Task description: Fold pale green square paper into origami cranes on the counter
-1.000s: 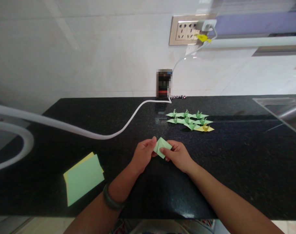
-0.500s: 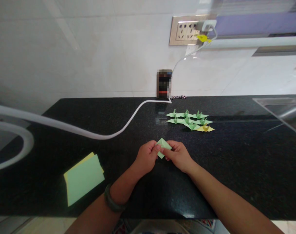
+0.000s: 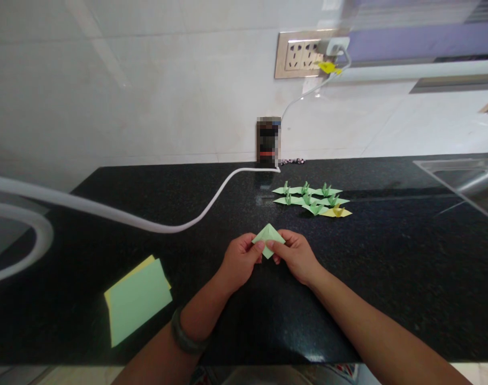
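Observation:
Between my hands is a small folded square of light green paper (image 3: 268, 234), turned so one corner points away from me. My left hand (image 3: 242, 259) pinches its left side, thumb on top and fingers beneath. The right side is pinched the same way by my right hand (image 3: 297, 254). Both thumb tips lie close together near the middle of the paper. Beyond my hands, several folded paper cranes (image 3: 307, 199) stand in rows, mostly green. One yellow crane (image 3: 337, 212) is at the front right of the group.
A stack of green and yellow paper sheets (image 3: 139, 302) lies at left on the black countertop (image 3: 212, 331). A thick white cable (image 3: 167, 229) curves over the left side to a phone-like object (image 3: 268, 140) against the wall. A metal sink (image 3: 464, 176) is at right.
Both thumbs have shifted lower on the green paper, so more of its upper face shows and it looks wider. The camera view has tilted slightly.

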Demonstrator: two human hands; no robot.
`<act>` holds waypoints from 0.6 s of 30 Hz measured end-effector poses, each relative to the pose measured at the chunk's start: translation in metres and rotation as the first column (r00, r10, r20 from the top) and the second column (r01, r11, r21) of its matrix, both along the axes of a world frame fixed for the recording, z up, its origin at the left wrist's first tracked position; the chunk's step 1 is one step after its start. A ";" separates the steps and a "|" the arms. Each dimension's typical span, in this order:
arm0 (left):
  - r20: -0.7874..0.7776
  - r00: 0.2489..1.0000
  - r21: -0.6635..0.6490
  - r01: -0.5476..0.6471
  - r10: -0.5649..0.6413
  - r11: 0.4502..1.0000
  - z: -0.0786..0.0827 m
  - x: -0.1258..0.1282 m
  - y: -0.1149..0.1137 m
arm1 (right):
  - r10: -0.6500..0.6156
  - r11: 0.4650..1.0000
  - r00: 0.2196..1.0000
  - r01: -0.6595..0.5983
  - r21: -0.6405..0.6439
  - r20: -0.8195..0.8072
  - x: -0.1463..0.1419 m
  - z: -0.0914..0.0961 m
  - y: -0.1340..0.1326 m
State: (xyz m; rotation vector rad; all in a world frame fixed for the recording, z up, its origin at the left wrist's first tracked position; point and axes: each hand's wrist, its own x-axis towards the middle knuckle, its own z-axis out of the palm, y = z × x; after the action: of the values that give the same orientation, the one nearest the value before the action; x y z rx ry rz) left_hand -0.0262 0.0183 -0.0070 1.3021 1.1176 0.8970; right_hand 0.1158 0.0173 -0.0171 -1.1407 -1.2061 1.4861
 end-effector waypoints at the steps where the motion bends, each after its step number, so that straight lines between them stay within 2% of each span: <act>1: 0.006 1.000 -0.010 -0.008 0.008 1.000 0.000 0.001 0.000 | -0.014 1.000 1.000 0.014 0.002 0.003 0.000 0.000 0.000; 3: 0.007 1.000 -0.022 -0.023 0.023 1.000 -0.001 0.001 0.000 | -0.036 0.999 0.999 0.035 0.017 0.029 0.001 0.000 0.001; 5: -0.029 0.993 0.030 -0.110 0.110 0.994 -0.002 0.001 0.000 | -0.053 0.997 0.995 0.049 0.051 0.081 0.001 0.001 0.001; 7: -0.110 0.960 0.178 -0.234 0.255 0.956 -0.003 0.000 0.000 | -0.089 0.992 0.986 0.074 0.106 0.139 0.001 0.001 0.001; 9: -0.191 0.926 0.332 -0.251 0.325 0.909 -0.002 -0.001 -0.001 | -0.140 0.979 0.972 0.106 0.175 0.191 0.000 0.000 0.000; 11: -0.228 0.932 0.392 -0.179 0.283 0.902 0.000 -0.001 -0.002 | -0.184 0.961 0.955 0.126 0.246 0.232 -0.001 -0.001 -0.001; 13: -0.220 0.952 0.378 -0.117 0.212 0.918 0.002 0.000 -0.003 | -0.206 0.942 0.940 0.115 0.316 0.272 -0.001 -0.002 -0.002; 18: -0.101 0.985 0.207 -0.116 0.139 0.971 -0.001 0.004 -0.004 | -0.215 0.877 0.885 -0.011 0.481 0.413 0.000 0.003 -0.004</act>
State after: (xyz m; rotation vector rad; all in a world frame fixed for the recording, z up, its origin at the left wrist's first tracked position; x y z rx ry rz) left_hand -0.0224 0.0140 -0.0083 1.4744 1.2368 1.0630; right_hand 0.1161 0.0131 -0.0141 -1.2174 -1.6848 0.7777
